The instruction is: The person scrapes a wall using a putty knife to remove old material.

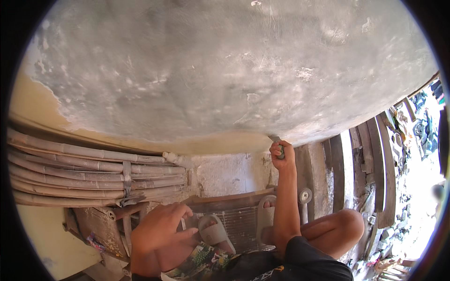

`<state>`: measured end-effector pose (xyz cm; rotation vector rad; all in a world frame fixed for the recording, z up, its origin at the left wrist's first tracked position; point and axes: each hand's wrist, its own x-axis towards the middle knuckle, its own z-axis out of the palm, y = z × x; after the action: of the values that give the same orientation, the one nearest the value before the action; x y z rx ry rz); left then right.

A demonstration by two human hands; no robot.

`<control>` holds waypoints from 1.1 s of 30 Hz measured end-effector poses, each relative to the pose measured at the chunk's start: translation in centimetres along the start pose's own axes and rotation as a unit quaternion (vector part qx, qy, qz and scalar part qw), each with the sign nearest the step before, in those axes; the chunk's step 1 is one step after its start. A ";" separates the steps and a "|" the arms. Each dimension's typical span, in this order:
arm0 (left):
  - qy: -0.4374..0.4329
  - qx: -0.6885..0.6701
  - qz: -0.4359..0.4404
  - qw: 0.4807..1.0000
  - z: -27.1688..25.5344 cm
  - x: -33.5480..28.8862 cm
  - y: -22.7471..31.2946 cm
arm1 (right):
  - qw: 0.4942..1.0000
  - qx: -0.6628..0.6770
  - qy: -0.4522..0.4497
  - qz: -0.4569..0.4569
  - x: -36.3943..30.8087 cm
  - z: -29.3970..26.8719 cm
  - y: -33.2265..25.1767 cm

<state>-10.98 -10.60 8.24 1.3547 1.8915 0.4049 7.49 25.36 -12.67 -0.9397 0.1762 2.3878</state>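
My right hand (287, 160) is closed around the greenish handle of a scraper (275, 138), raised in front of me. Its short flat blade meets the lower edge of the scraped grey wall (220, 75), where a yellowish coat (225, 142) remains as a strip. Low on the left, my left hand (161, 229) hovers near my bent leg, thumb and fingers apart, with nothing visible in it. Part of the scraper's handle is hidden by my fingers.
Bundled bamboo poles (70, 171) lie along the left. My sandalled feet (216, 233) rest on a slatted bamboo seat (239, 215). Upright wooden planks (337, 173) stand at right, with bright rubble (398, 234) beyond. A wooden frame (96, 227) sits at lower left.
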 end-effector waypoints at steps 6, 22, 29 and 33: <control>0.004 0.013 0.004 1.000 -0.1 -0.2 -0.2 | 0.999 -0.033 0.005 0.004 0.4 -1.0 0.5; -0.007 -0.017 -0.020 1.000 -0.5 -0.1 -0.3 | 0.987 -0.139 0.030 -0.070 1.8 -2.0 0.7; 0.010 0.000 -0.001 1.000 -0.3 0.4 -0.8 | 0.998 -0.046 0.023 -0.044 1.5 -1.9 0.2; 0.011 0.002 -0.003 1.000 -0.3 0.8 -0.6 | 0.996 -0.052 0.050 -0.046 1.5 -1.6 0.5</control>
<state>-11.73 -10.11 7.74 1.3514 1.9156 0.4150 7.20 25.13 -14.91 -1.0919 0.0455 2.2851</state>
